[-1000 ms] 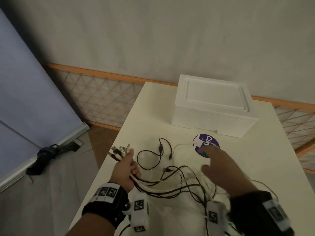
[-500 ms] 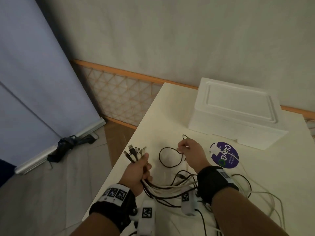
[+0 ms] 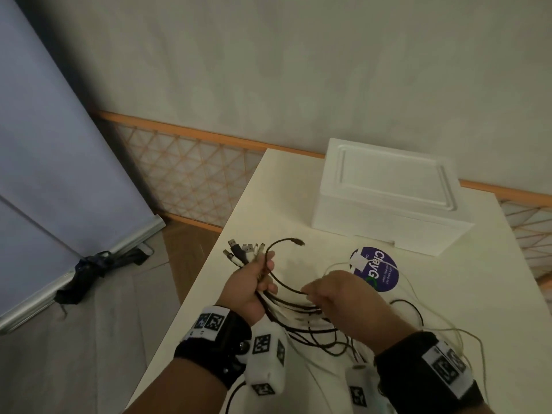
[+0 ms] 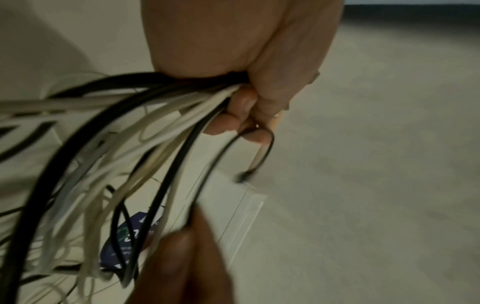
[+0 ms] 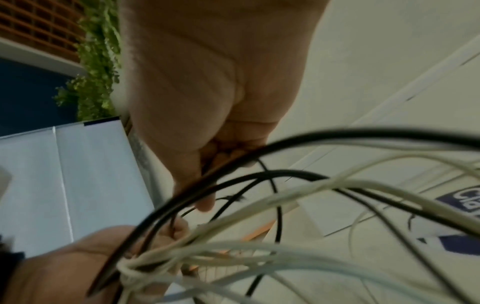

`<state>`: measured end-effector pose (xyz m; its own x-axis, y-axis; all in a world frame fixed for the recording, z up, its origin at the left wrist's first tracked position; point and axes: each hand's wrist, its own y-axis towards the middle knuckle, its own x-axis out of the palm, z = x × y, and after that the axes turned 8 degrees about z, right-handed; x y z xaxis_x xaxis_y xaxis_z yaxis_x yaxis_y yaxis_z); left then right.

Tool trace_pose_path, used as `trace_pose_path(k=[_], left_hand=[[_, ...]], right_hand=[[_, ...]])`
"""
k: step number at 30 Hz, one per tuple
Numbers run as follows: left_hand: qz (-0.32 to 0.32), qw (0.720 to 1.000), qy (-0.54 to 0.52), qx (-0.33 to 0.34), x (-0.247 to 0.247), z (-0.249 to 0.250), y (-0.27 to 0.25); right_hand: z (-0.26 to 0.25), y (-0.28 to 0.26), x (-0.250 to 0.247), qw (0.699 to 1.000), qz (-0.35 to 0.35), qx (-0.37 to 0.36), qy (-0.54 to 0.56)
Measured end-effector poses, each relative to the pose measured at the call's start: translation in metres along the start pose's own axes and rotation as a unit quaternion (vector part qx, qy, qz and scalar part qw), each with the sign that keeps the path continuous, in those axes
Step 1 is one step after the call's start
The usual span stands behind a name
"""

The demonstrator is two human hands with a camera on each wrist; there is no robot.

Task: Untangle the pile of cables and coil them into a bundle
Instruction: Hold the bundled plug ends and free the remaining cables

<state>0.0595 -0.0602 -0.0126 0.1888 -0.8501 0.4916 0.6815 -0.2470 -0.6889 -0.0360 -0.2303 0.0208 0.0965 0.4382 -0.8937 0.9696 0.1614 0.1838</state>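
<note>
the left hand (image 3: pixel 251 282) squeezes the soft, floppy black and white cables (image 3: pixel 301 312) near their plugs while the right hand (image 3: pixel 337 297) pinches one thin black cable (image 3: pixel 276 274).

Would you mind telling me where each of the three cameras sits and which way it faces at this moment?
Head: on the head, looking forward and down at the table; both forearms, left hand and right hand show.
Left wrist: on the left wrist, looking along the palm at the cables it grips; right-hand fingertips intrude.
Right wrist: on the right wrist, looking along the palm at a black cable it pinches.
Shared: all three show the purple sticker.
</note>
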Motion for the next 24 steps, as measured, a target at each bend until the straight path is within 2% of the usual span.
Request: trace_pose_path(k=[2,5,9,12,14,16,20,24], left_hand=[[-0.011,1.000,-0.016,0.008,-0.001,0.005,0.000],[-0.032,0.999,-0.019,0.019,-0.001,0.002,-0.002],[-0.028,0.996,0.009,0.081,0.003,-0.005,-0.006],[0.021,0.992,0.066,0.110,0.003,-0.002,-0.011],[0.067,0.987,0.104,0.106,0.001,-0.001,-0.011],[0.105,0.985,0.101,0.088,0.001,0.001,-0.010],[0.141,0.983,0.087,0.077,0.000,0.011,-0.009],[0.194,0.977,0.059,0.072,-0.023,0.028,0.002]], right_hand=[[0.008,-0.016,-0.004,0.999,0.043,0.012,0.026],[0.017,-0.028,-0.004,0.997,0.068,0.038,0.029],[0.009,-0.030,0.000,0.996,0.088,0.029,0.007],[0.003,-0.034,-0.006,0.995,0.096,0.041,0.006],[0.002,-0.038,-0.017,0.995,0.062,0.082,0.001],[0.001,-0.041,-0.028,0.994,0.027,0.102,-0.014],[0.008,-0.044,-0.040,0.981,0.005,0.139,-0.137],[0.033,-0.060,-0.042,0.951,-0.021,0.239,-0.197]])
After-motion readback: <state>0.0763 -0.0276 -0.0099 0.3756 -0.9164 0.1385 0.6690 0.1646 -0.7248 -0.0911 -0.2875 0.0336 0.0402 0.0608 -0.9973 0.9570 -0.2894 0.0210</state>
